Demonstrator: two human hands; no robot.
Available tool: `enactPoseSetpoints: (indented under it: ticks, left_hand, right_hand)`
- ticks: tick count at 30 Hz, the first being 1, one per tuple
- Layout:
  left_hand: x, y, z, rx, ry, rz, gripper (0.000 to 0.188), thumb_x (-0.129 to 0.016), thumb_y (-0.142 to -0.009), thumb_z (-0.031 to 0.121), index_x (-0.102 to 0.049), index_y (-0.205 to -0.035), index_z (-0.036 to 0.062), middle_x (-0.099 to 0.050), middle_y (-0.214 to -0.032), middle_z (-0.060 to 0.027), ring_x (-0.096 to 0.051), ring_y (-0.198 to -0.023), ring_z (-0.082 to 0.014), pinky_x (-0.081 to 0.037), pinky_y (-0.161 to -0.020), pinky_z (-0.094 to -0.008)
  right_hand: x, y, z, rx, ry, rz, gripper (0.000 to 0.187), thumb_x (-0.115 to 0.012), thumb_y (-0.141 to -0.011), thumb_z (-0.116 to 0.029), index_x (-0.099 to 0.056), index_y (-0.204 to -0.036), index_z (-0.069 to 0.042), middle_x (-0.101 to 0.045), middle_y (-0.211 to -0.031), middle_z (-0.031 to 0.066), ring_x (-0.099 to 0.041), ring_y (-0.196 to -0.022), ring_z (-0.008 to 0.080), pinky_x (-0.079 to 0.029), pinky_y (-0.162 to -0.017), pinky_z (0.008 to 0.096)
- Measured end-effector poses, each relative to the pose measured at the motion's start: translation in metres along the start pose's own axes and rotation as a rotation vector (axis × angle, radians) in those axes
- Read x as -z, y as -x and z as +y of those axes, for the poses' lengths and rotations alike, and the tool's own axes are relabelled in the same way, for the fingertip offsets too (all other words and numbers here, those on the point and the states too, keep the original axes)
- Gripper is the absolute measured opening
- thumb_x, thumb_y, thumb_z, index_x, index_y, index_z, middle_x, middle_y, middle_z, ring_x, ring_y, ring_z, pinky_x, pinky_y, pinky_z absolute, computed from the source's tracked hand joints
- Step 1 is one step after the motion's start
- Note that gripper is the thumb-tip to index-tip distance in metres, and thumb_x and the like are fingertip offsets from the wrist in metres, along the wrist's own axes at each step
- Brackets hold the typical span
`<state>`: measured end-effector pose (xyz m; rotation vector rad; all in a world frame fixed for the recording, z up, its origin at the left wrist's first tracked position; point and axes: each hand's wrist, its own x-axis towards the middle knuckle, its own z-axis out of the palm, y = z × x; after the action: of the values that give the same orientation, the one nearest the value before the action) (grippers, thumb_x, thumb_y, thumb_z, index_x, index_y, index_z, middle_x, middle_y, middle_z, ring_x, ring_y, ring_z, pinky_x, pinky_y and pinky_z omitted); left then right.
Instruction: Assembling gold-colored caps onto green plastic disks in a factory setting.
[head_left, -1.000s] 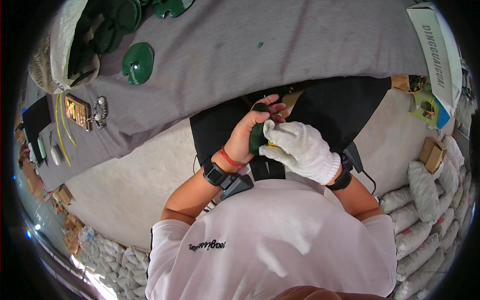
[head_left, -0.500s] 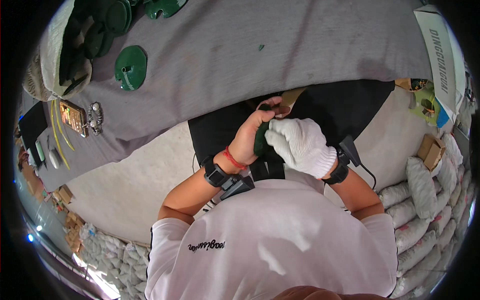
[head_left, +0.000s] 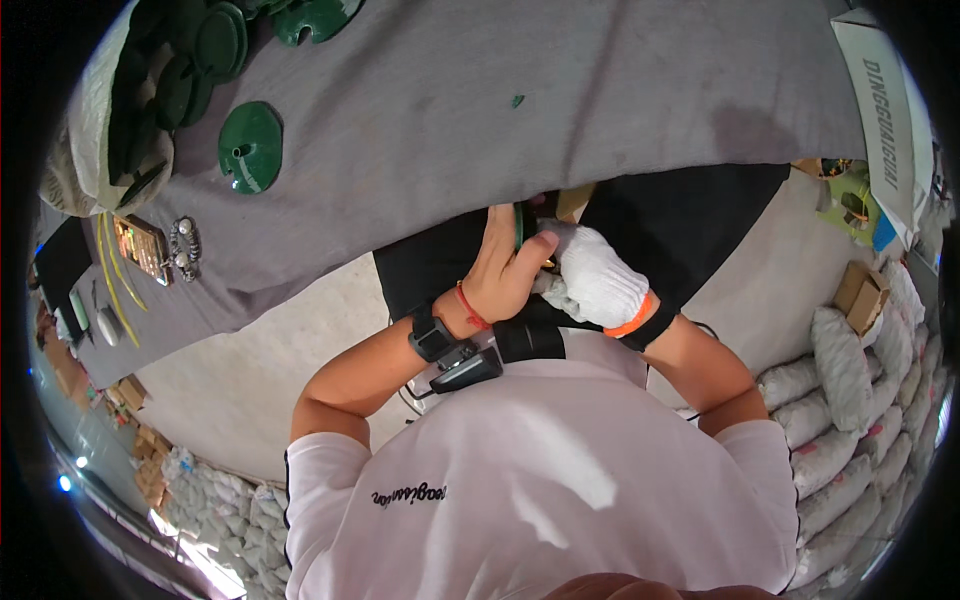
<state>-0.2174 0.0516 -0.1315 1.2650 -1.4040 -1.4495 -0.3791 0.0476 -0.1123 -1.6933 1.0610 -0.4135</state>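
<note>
Above my lap, just off the table edge, my bare left hand is closed on a dark green disc, seen nearly edge-on between its straight fingers and thumb. My right hand, in a white knitted glove with an orange cuff, is curled up close against the disc's other side. A small dark and brass-coloured bit shows by the left thumb; whatever the gloved fingers grip is hidden. On the table to the left lies a glossy green round lid with a small central stub and a notch in its rim.
A pale sack with green lids spilling out stands at the far left of the grey-covered table. Near it lie a phone, a bead bracelet and yellow strips. A white carton and stacked sacks flank the right.
My left hand has turned, its fingers now straightened along the disc. My gloved right hand has rotated and dropped slightly, showing its orange cuff. The table view has shifted a little left.
</note>
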Motion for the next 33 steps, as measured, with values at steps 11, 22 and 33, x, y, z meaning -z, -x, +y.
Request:
enactPoseSetpoints:
  ticks: [11,22,33]
  left_hand:
    - [-0.010,-0.030,-0.017,0.740,0.872,0.535,0.038,-0.053,-0.095,0.033,-0.052,-0.124,0.0090,-0.054,-0.124,-0.0078,-0.049,-0.115,-0.0219,-0.041,-0.095,-0.0396]
    - [-0.006,0.006,0.036,0.683,1.092,-0.087,0.064,-0.034,-0.099,0.056,-0.040,-0.140,0.0061,-0.050,-0.136,-0.0103,-0.048,-0.125,-0.0248,-0.037,-0.106,-0.0386]
    - [-0.006,0.006,0.046,0.630,0.886,-0.152,0.081,-0.022,-0.095,0.066,-0.017,-0.150,0.0068,-0.041,-0.143,-0.0112,-0.043,-0.130,-0.0233,-0.032,-0.110,-0.0401]
  right_hand:
    - [0.031,0.003,-0.022,-0.916,-0.953,0.361,0.053,-0.050,-0.094,-0.053,-0.059,-0.111,-0.003,-0.047,-0.059,-0.0021,-0.035,-0.042,0.0044,-0.026,-0.037,0.0204]
    - [-0.006,0.001,-0.044,-0.608,-0.637,0.318,0.041,-0.048,-0.099,-0.045,-0.060,-0.107,-0.007,-0.055,-0.078,0.0005,-0.051,-0.068,0.0093,-0.044,-0.063,0.0259]
    - [0.005,0.001,-0.046,-0.721,-0.946,0.215,0.041,-0.043,-0.101,-0.045,-0.060,-0.111,-0.009,-0.056,-0.094,-0.0027,-0.051,-0.083,0.0061,-0.045,-0.069,0.0237]
